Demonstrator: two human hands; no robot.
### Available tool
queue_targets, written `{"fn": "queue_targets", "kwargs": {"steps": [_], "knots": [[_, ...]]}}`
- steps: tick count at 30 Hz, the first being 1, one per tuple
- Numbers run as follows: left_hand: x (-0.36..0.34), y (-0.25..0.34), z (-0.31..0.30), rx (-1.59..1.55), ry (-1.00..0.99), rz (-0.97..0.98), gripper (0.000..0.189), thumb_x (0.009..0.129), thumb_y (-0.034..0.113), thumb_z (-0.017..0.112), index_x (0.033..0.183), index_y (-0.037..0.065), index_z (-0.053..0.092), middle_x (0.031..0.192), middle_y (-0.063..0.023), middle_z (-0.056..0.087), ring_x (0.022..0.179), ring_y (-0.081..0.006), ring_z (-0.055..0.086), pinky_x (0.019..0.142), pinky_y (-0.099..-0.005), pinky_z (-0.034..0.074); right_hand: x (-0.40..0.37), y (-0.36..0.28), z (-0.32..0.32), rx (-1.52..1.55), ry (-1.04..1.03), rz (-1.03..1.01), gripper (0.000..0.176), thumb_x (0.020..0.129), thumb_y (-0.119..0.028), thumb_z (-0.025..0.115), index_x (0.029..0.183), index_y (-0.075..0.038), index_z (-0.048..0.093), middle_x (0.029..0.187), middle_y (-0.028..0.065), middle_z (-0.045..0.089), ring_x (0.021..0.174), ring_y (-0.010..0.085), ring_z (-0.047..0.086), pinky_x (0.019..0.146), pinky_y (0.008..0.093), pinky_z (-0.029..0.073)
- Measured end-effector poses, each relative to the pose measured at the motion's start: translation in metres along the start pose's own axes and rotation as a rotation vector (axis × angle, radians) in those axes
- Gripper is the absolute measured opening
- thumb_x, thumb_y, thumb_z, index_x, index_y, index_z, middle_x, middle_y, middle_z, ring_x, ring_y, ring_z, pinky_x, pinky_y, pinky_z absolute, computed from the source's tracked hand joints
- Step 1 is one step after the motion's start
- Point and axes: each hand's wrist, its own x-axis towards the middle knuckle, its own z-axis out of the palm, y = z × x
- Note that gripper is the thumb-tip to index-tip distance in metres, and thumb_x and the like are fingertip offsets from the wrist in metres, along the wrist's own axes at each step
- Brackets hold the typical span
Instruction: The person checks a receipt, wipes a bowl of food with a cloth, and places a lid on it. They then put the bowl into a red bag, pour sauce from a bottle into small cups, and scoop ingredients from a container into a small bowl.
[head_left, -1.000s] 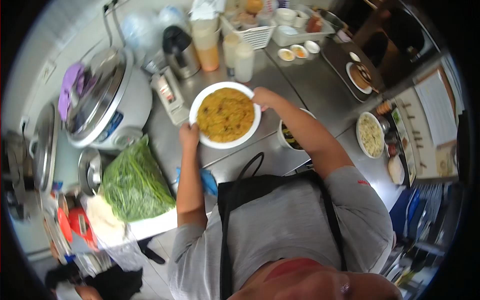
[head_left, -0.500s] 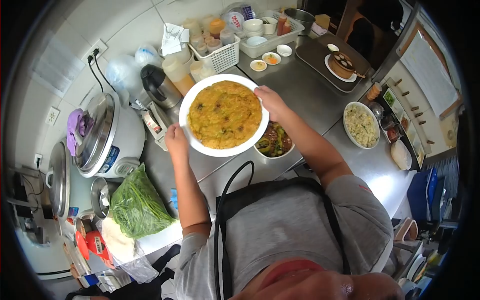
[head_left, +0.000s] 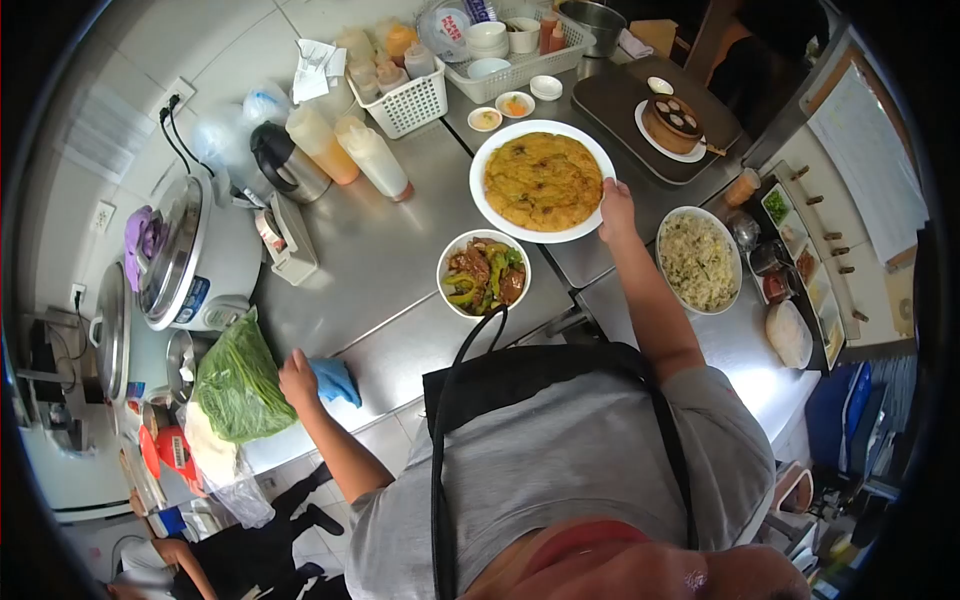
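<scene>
At the counter's left end, beside a rice cooker (head_left: 190,255) and a bag of green vegetables (head_left: 240,385), the left hand (head_left: 297,378) lies with fingers bent against a blue cloth (head_left: 337,381); whether it grips the cloth cannot be told. Farther right, past a bowl of stir-fried peppers (head_left: 484,273), the right hand (head_left: 617,210) pinches the near rim of a white plate (head_left: 535,237) bearing a yellow omelette (head_left: 543,180). That plate is over the steel counter, between 2 sauce dishes (head_left: 485,119) and a plate of fried rice (head_left: 698,260).
</scene>
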Motion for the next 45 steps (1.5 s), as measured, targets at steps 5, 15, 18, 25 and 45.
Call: {"fn": "queue_targets", "kwargs": {"steps": [5, 15, 18, 25, 45], "knots": [[-0.048, -0.052, 0.066, 0.0, 0.073, 0.162, 0.048, 0.074, 0.033, 0.051, 0.117, 0.013, 0.042, 0.109, -0.0246, 0.043, 0.098, -0.0401, 0.043, 0.083, -0.044, 0.034, 0.02, 0.029, -0.012, -0.037, 0.096, -0.029, 0.023, 0.084, -0.02, 0.042, 0.098, -0.001, 0.041, 0.083, 0.0101, 0.052, 0.072, 0.0178, 0.052, 0.062, 0.0296, 0.043], [0.016, 0.084, 0.055, -0.213, 0.08, 0.399, 0.024, 0.074, 0.02, 0.051, 0.086, -0.001, 0.054, 0.077, -0.0214, 0.054, 0.072, -0.0381, 0.051, 0.065, -0.041, 0.041, 0.07, 0.044, -0.037, -0.338, 0.045, 0.012, 0.024, 0.082, -0.024, 0.04, 0.093, -0.004, 0.045, 0.068, 0.0071, 0.05, 0.05, 0.0166, 0.048, 0.036, 0.0294, 0.035], [0.017, 0.21, 0.047, -0.143, 0.002, 0.724, 0.022, 0.074, 0.02, 0.051, 0.088, 0.002, 0.054, 0.081, -0.0195, 0.055, 0.075, -0.0358, 0.051, 0.066, -0.0413, 0.041, 0.068, 0.041, -0.035, -0.34, 0.021, -0.014, 0.023, 0.082, -0.023, 0.04, 0.092, -0.003, 0.045, 0.067, 0.0066, 0.049, 0.048, 0.0161, 0.047, 0.035, 0.0287, 0.034], [0.019, 0.408, 0.121, 0.057, -0.01, 1.134, 0.016, 0.072, 0.015, 0.051, 0.086, 0.009, 0.056, 0.094, -0.0115, 0.053, 0.084, -0.0295, 0.051, 0.07, -0.0374, 0.044, 0.07, 0.048, -0.037, -0.431, 0.046, -0.052, 0.027, 0.082, -0.022, 0.04, 0.096, 0.001, 0.045, 0.077, 0.0121, 0.053, 0.064, 0.0207, 0.051, 0.054, 0.0316, 0.041], [-0.002, 0.402, 0.098, 0.456, -0.384, 0.972, 0.02, 0.073, 0.014, 0.048, 0.091, 0.007, 0.055, 0.098, -0.0126, 0.055, 0.092, -0.0267, 0.052, 0.073, -0.0379, 0.044, 0.092, 0.053, -0.039, -0.584, 0.009, -0.04, 0.028, 0.081, -0.021, 0.036, 0.092, 0.003, 0.047, 0.088, 0.0211, 0.053, 0.088, 0.0318, 0.051, 0.075, 0.0368, 0.04]]}}
